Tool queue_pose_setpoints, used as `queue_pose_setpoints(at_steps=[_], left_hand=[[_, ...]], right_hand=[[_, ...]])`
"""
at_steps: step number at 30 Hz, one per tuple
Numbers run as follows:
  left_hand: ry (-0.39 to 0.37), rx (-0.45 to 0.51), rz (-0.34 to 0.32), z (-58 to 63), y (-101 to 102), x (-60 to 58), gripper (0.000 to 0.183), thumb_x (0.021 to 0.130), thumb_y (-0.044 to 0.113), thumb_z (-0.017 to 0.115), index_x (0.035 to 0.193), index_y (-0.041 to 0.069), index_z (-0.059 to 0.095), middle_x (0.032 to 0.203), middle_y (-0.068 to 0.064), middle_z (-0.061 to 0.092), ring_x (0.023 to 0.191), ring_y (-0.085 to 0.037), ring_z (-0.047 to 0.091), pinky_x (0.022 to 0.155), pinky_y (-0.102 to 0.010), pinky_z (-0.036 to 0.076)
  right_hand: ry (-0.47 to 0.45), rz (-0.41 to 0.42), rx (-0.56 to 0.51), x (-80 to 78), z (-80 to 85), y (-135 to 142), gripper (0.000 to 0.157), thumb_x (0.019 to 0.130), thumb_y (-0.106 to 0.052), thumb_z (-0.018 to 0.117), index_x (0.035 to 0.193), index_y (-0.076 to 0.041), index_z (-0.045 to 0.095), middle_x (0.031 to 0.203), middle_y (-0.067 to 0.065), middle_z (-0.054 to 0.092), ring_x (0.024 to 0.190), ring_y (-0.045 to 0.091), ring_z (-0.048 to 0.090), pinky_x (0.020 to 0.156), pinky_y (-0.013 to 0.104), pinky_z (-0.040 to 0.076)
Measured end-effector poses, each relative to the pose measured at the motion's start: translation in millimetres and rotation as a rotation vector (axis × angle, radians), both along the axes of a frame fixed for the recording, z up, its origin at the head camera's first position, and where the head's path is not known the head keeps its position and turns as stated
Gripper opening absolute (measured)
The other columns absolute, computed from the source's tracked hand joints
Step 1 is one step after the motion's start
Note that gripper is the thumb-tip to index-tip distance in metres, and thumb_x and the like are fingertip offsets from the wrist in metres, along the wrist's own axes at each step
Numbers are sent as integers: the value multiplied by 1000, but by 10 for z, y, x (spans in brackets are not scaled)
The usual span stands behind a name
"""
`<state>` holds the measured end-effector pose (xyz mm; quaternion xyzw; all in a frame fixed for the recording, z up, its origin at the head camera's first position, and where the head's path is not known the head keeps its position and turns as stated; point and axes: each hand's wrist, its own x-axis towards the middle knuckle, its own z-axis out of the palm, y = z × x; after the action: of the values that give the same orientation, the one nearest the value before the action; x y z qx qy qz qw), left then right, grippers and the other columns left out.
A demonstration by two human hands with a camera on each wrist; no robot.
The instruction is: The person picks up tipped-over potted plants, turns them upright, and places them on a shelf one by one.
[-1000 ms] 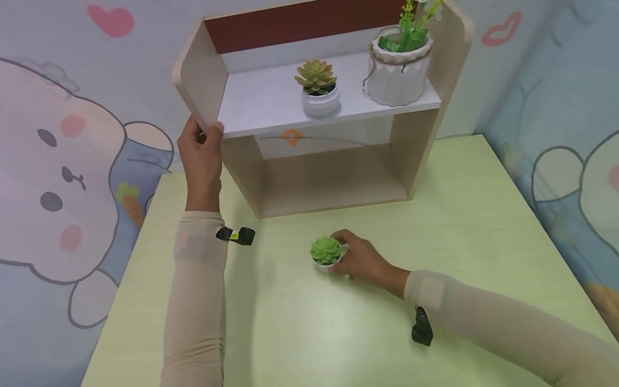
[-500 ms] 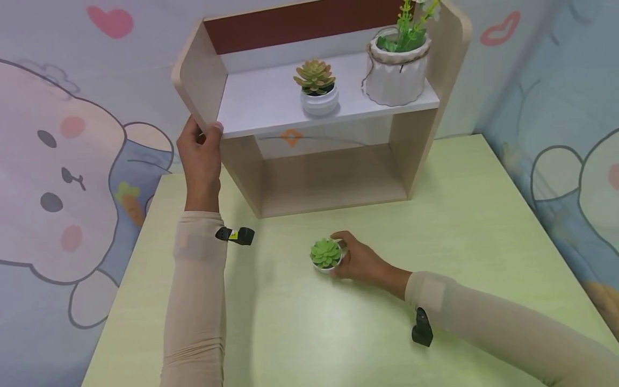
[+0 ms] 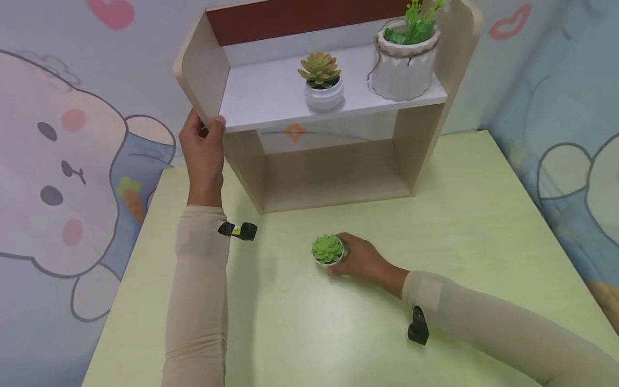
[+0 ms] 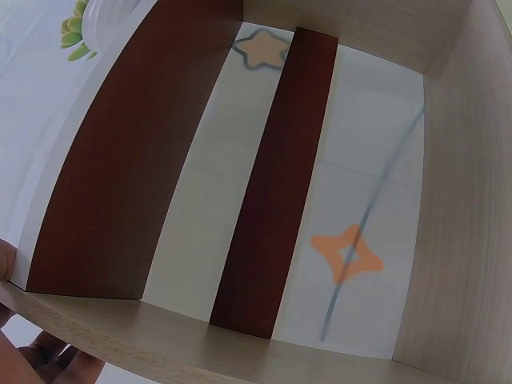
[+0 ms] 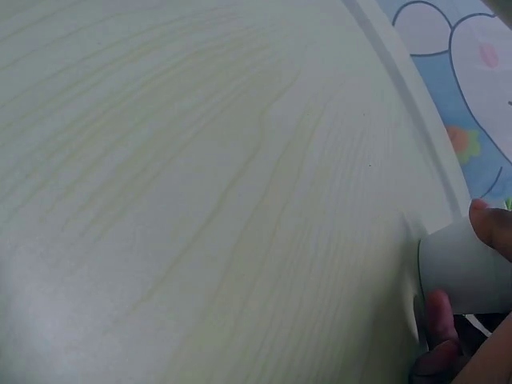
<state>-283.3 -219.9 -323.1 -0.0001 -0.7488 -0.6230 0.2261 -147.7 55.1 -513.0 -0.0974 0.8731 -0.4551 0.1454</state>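
Observation:
My left hand (image 3: pixel 205 153) grips the left side of a wooden desk shelf (image 3: pixel 338 199), thumb over the front edge by the white upper board. In the left wrist view, part of this left hand (image 4: pixel 48 360) shows at the side panel's edge. On the table in front of the shelf, my right hand (image 3: pixel 360 257) holds a small potted succulent (image 3: pixel 327 249) with bright green leaves, fingers round its right side. The right wrist view shows the white pot (image 5: pixel 464 268) between thumb and fingers; its leaves are mostly out of frame.
On the upper board stand a yellow-green succulent in a round white pot (image 3: pixel 324 97) and a larger white fluted pot (image 3: pixel 405 70) tied with twine, holding a flowering plant. The light green table (image 3: pixel 483 226) meets a cartoon-printed wall covering (image 3: pixel 48 134).
The head view has shifted slightly, so the shelf appears a little higher. The right hand still holds the potted succulent at nearly the same spot; the left hand keeps its grip.

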Motion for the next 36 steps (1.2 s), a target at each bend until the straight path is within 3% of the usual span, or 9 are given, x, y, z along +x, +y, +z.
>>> queue_pose_setpoints(at_steps=[8,16,19,24,36], left_hand=[[-16,4,5,4,17,4,42,104,17,58,145,22,62,140,-5,63,123,-23,58,107,-44,48],[-21,-22,16,-23,-23,22,43,105,20,57,148,24,60,143,-3,61,125,-24,58,110,-47,47],[-23,-27,22,-26,-25,24,43,105,20,56,148,24,59,143,-3,61,125,-24,58,110,-47,47],[-8,-5,20,-17,-28,10,42,105,18,57,147,22,61,142,-4,62,124,-24,59,109,-46,47],[35,0,-11,13,-13,27,39,103,16,59,142,19,65,136,-7,65,120,-23,60,103,-44,49]], right_hand=[[28,-38,-35,10,3,27,76,76,-22,95,140,0,61,122,12,71,101,24,66,97,49,51],[63,5,-104,-59,246,66,75,77,-24,94,141,-1,60,89,4,68,75,16,61,67,34,51],[60,29,-99,-120,432,82,75,78,-23,93,142,-2,59,90,6,69,75,16,62,66,33,51],[36,80,-99,-258,787,108,77,78,-25,92,143,-3,58,107,10,68,81,19,65,67,33,52],[119,192,-154,-555,1639,28,72,78,-17,92,140,-1,60,119,10,68,96,26,65,82,35,55]])
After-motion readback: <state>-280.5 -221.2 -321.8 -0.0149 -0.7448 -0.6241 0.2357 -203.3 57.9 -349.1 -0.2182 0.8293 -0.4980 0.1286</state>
